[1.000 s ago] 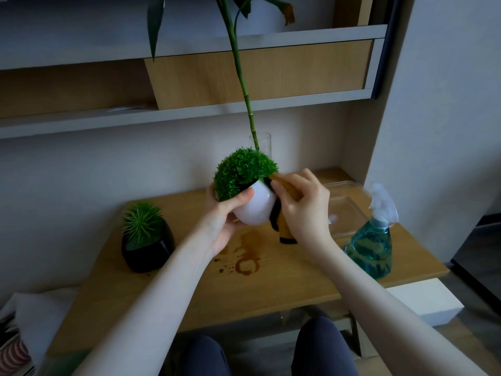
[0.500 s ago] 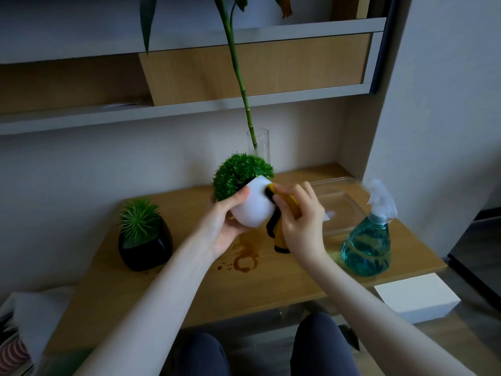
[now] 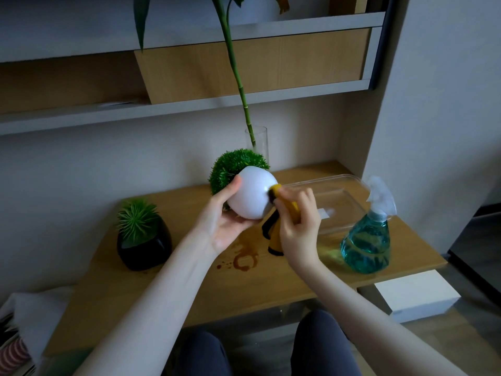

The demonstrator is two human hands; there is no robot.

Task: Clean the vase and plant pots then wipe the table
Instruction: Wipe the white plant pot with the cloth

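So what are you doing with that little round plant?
The person is cleaning it. The left hand holds the white pot tipped over in the air above the table, its green bush pointing away. The right hand rubs a yellow cloth on the pot's side. The black pot, the glass vase and the spray bottle stand on the table, and a brown stain is not yet wiped.

Dim, cool light is washing over a pale wall (image 3: 81,169); grey-edged wooden shelving (image 3: 244,69) is running across above, a white box (image 3: 417,294) is sitting low right on glossy flooring (image 3: 482,308).
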